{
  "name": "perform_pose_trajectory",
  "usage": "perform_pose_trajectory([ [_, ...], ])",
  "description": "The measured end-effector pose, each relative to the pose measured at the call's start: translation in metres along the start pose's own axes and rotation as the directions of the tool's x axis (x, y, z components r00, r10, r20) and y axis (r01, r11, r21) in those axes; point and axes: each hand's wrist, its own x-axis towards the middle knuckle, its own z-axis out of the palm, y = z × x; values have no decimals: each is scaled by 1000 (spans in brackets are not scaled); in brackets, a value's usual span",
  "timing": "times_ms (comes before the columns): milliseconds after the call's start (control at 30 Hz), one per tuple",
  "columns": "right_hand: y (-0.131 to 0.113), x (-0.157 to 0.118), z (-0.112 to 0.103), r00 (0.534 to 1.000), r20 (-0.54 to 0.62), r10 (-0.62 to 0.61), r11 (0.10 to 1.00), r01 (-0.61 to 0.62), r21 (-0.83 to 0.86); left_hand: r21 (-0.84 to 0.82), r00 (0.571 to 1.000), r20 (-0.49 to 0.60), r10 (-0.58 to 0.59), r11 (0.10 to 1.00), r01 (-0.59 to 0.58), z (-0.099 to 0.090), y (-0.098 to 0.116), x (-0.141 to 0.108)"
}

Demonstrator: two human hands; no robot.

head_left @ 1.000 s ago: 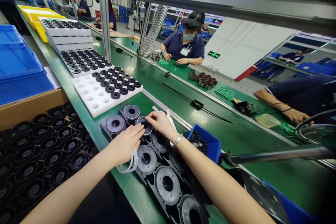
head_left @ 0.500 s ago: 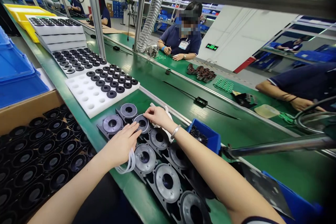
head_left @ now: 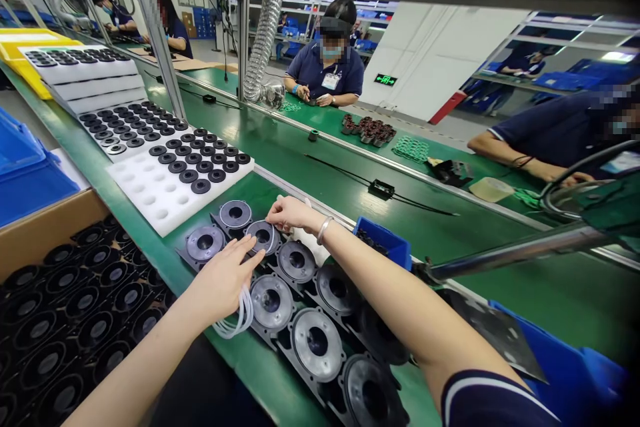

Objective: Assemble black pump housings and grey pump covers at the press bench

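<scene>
Right hand: the fingers of the right hand [head_left: 291, 213] pinch the far-right edge of a thin white ring [head_left: 273, 237].
Left hand: the fingers of the left hand [head_left: 220, 283] are stretched out, not clenched, with tips on the near-left side of the same part.
White ring: it is over a round dark part [head_left: 257, 229], with its right side not yet flat, it seems.
Good way: best to hold the left side down softly, then lay the right side along the rim bit by bit; pulling hard could pop it out.
Spare rings: a bunch of spare rings [head_left: 237, 320] hangs under the left hand; best kept off the part. I can't tell just how they are held.
Next-door parts: more round parts [head_left: 316, 345] sit near and right on the green table [head_left: 260, 373].
Far left: a white tray [head_left: 137, 190] holds black discs [head_left: 201, 186].
</scene>
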Motion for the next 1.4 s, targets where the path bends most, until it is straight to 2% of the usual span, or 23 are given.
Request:
perform_pose_trajectory([
  [233,4,-14,-5,1000,3,-12,999,12,-30,123,1000,19,-23,992,20,1,13,5],
  [600,22,-26,-2,988,-100,-119,973,96,-211,156,994,4,-110,982,108,9,28,12],
  [767,23,-26,2,963,-238,-130,974,79,-213,139,994,-13,-106,984,107,11,26,11],
  [900,8,-52,0,915,-371,-158,977,90,-193,13,987,-81,-141,990,142,2,25,9],
  [967,-4,-79,4,934,-309,-179,981,145,-130,-156,966,-156,-206,971,182,-7,28,6],
  [1033,-15,-109,15,975,-81,-208,975,214,66,-330,936,-215,-279,923,199,-16,32,2],
  [1100,-23,-135,29,952,148,-267,928,212,308,-425,920,-240,-311,885,188,-23,37,0],
  [1133,-25,-145,36,939,191,-288,898,195,395,-443,918,-248,-310,879,177,-25,39,-1],
  [1267,-25,-164,52,965,87,-245,830,163,533,-437,928,-270,-258,892,120,-31,46,-4],
  [1400,-17,-167,49,971,73,-226,745,123,656,-365,947,-292,-133,931,18,-32,51,-9],
])
